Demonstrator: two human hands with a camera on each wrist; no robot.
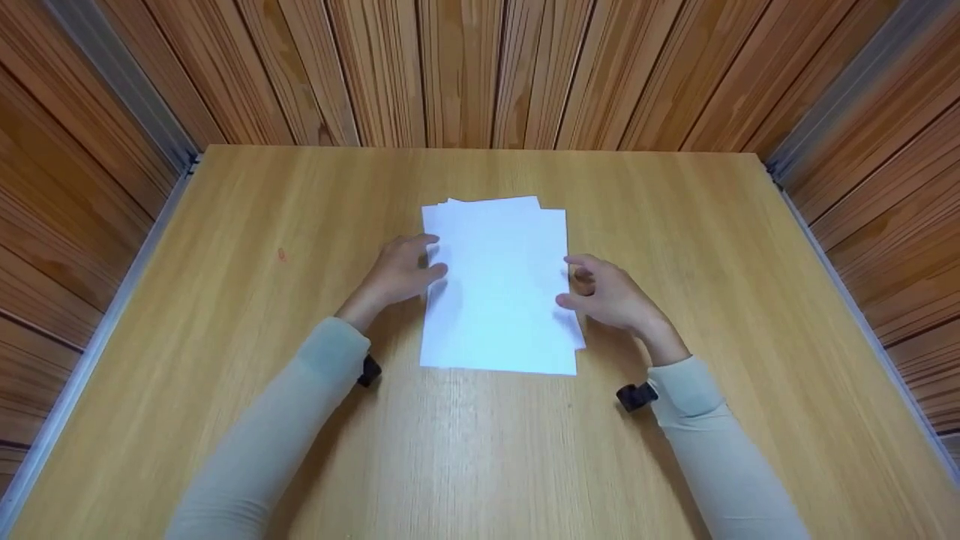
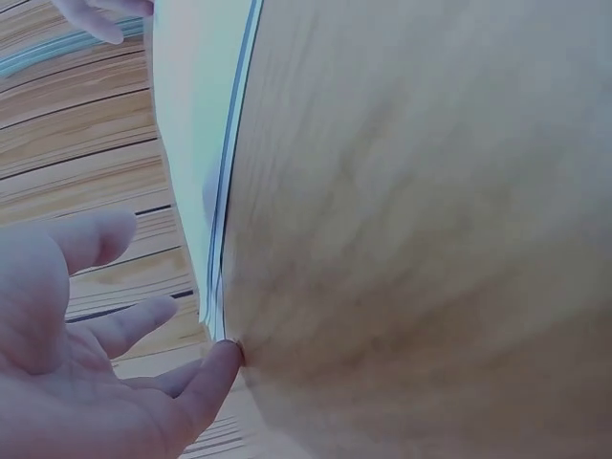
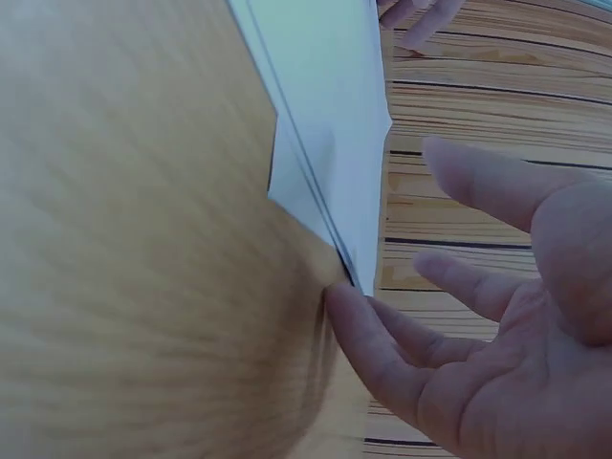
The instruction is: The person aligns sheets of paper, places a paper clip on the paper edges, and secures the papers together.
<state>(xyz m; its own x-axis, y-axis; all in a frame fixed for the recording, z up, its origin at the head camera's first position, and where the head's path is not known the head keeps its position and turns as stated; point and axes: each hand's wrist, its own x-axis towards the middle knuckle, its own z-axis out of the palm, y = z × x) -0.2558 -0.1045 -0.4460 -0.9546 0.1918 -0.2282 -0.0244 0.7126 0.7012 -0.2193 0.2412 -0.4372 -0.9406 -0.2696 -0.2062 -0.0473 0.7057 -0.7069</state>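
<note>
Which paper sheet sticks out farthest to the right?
The crooked sheet: its near corner, beside the right hand, pokes past the other sheets' right edges.

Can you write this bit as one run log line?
paper stack: on wooden table, edges not lined up | left hand: at stack's left edge | right hand: at stack's right edge

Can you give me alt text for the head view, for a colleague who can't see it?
Unevenly stacked white paper sheets lie on a wood-grained table, between a person's left hand and right hand, one at each long side, thumbs parted from fingers. Behind the table stands a wood-plank wall.
</note>
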